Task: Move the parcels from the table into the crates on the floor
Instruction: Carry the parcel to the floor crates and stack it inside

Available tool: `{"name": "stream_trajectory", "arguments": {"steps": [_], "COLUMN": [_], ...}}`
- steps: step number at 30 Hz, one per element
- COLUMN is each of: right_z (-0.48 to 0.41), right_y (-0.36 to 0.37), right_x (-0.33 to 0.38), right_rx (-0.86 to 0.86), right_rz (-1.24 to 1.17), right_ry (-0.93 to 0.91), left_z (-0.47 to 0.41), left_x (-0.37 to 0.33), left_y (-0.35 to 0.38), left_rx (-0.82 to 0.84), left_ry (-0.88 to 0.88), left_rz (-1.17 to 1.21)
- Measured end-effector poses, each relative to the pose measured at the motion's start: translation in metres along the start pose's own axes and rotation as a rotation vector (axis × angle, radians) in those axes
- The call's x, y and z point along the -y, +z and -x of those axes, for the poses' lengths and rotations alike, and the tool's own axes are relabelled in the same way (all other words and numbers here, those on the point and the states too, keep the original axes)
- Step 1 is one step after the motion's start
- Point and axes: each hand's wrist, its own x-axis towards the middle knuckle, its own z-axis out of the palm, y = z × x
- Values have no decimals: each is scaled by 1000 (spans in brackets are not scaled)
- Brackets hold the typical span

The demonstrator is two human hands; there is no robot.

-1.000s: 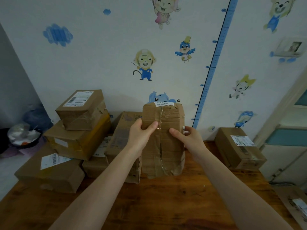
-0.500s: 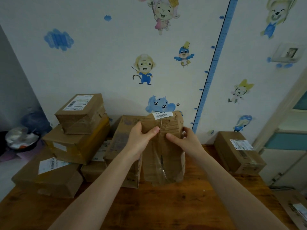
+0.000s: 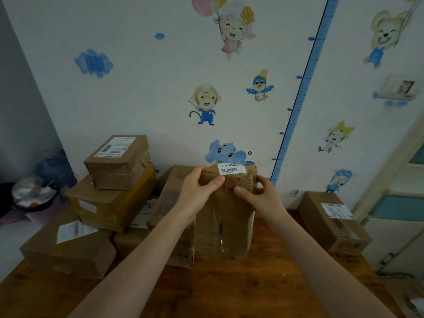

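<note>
- We hold one parcel [image 3: 226, 216] upright at the middle of the table [image 3: 241, 292], our left hand [image 3: 197, 193] and right hand [image 3: 259, 196] both clamped on its top edge, thumbs on the near face.
- Whether its bottom edge touches the wood or hangs just above, we cannot tell.
- To lift well, we judge one hand should slide under the base, since the top is crumpled and may tear or buckle.
- The crates are out of view, so we should look down before lowering.
- The parcel is tall, flat brown cardboard, creased, wrapped in shiny clear tape, with a white barcode label [image 3: 230, 169] on top.
- At left a stack [image 3: 114, 191] of blocky taped boxes; at right one box [image 3: 332, 221] alone.
- The table is dark, grainy wood.
</note>
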Motion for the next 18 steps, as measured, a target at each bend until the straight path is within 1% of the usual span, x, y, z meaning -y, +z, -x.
{"name": "stream_trajectory", "arguments": {"steps": [2,5,7,9,12,15,18], "right_z": [0,1,2,1,-3,-3,-1], "right_y": [0,-1,-3,-4,-3,-3,-4], "right_x": [-2,3,8,17,23,26,27], "right_rx": [-24,29,91,135,96,64,51], "right_rz": [19,20,-79,-192,-262,-346,-354], "right_ry": [-18,-52,-10,70,126,148,106], "left_z": [0,1,2,4,4,-1,-2], "left_x": [-1,-3,-1,-2,-3,-6,-8], "left_y": [-1,-1,2,3,4,2,2], "left_rx": [21,-4,-33,-44,-55,-47,-29], "left_ry": [-50,-97,-64,-8,11,-7,-36], "left_rz": [-13,34,14,-36,-7,-80,-93]}}
